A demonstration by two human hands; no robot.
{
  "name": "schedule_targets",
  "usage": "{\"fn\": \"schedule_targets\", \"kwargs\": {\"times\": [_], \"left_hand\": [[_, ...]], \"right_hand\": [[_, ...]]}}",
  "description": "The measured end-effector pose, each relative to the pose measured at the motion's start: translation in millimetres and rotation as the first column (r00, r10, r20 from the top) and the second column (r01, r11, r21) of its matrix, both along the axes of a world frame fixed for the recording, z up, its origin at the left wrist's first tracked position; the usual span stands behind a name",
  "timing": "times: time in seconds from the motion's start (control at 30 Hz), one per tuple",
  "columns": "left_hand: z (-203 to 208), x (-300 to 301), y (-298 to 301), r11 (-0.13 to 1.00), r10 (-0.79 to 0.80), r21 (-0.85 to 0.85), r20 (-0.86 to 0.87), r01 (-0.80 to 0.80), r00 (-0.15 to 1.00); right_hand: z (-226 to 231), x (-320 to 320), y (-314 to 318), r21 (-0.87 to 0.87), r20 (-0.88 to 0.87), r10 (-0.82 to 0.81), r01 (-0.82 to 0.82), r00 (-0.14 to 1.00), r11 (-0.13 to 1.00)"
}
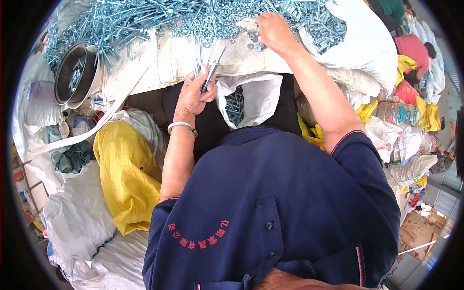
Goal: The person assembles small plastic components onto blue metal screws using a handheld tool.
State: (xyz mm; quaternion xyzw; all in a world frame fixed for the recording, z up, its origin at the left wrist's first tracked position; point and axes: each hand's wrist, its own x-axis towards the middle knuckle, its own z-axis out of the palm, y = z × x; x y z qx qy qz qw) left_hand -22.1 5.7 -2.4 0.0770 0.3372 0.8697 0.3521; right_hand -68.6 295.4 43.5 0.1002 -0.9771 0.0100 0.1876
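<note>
Left hand (195, 94), upper centre of frame, closed around long silvery bolts (214, 69): likely stiff, slick, modestly heavy bunched, best held mid-shank. Right hand (276, 33), top centre-right, fingers bent over small nuts (232, 31); cannot tell whether gripping any.

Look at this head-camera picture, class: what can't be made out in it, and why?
In the head view:
- How many bolts the left hand grips: the hand covers part of them.
- What, if anything, the right hand holds: the hand itself hides it.
- The fastener pile's far side: cut off by the top edge.
- The bottom of the white bag between the legs: its contents hide it.
</note>
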Motion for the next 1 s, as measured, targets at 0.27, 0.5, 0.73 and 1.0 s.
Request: {"fn": "schedule_targets", "kwargs": {"times": [0.27, 0.5, 0.73, 1.0], "left_hand": [[1, 0, 1, 0.998, -0.025, -0.050, -0.022, 0.024, 0.999], [0, -1, 2, 1.000, -0.024, 0.011, 0.022, 0.024, 0.999], [-1, -1, 3, 1.000, -0.022, -0.021, 0.019, 0.023, 1.000], [-4, 1, 2, 0.999, -0.003, -0.034, 0.007, 0.003, 1.000]], "right_hand": [[3, -5, -12, 0.132, 0.004, 0.057, -0.057, 0.998, 0.990], [33, 13, -25, -0.863, 0.199, 0.292, 0.026, 0.935, 0.505], [42, 39, -65, -0.964, 0.184, 0.513, 0.053, 0.838, 0.259], [49, 49, -71, -0.938, 0.252, 0.493, 0.085, 0.833, 0.335]]}}
